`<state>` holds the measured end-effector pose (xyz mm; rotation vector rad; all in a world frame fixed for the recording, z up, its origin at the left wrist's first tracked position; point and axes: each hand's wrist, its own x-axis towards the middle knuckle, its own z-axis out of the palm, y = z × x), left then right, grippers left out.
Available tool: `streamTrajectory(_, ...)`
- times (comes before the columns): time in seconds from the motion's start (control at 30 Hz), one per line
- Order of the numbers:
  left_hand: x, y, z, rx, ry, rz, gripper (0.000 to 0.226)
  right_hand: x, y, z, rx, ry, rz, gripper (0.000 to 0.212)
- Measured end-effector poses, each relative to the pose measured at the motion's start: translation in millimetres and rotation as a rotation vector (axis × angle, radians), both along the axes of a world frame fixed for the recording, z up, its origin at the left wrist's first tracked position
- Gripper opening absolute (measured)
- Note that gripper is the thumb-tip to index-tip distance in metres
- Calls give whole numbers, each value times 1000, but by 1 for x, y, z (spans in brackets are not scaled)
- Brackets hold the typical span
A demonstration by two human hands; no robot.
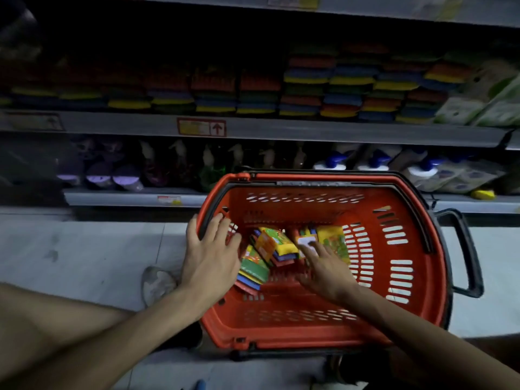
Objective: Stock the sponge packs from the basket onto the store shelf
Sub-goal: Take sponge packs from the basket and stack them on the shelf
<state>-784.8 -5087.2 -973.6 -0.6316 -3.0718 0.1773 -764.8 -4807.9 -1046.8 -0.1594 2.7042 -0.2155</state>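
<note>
One head-worn wide-angle camera supplies the only view. It faces forward and steeply down toward the floor. The red basket sits close beneath the lens and fills the lower centre. The left hand and right hand extend up from the bottom edge. The store shelf runs across the upper half, farther off and dark. Straight lines bow toward the frame edges.

floor: red basket under left hand, right hand | shelf beyond both: stacked sponge packs | lower shelf: bottles
</note>
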Motion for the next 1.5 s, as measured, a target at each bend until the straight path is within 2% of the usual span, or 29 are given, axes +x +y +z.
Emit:
streamTrajectory(0.07, -2, -2, 0, 20, 8, -1, 38, -19, -26, -7, 0, 43, -21, 99)
streamTrajectory(0.23, -6, -5, -1, 62, 32, -7, 37, -39, -73, -35, 109, -114, 40, 118)
streamTrajectory(0.37, -12, -6, -2, 89, 45, -8, 36, -52, -84, -52, 124, -64, -11, 110)
streamTrajectory(0.5, -14, -7, -2, 94, 31, 2, 38, -58, -82, -53, 154, -5, 25, 89)
streamTrajectory(0.63, -14, -7, -3, 96, 26, 5, 39, -60, -79, -45, 77, 1, 14, 91)
streamTrajectory(0.87, -15, -5, -5, 111, 27, 19, 32, -53, -98, -24, -73, 46, 220, 92)
streamTrajectory(1.0, -14, -4, -4, 95, 31, 19, 31, -57, -117, -20, -12, -108, 225, 98)
streamTrajectory(1.13, -12, -5, -5, 93, 28, 18, 29, -54, -123, -35, 115, -233, 194, 114)
streamTrajectory(1.33, -10, -5, -6, 92, 26, 16, 29, -43, -113, -62, 179, -185, 162, 102)
streamTrajectory(1.5, -13, -5, -8, 114, 43, 18, 28, -50, -116, -61, 45, -246, 77, 97)
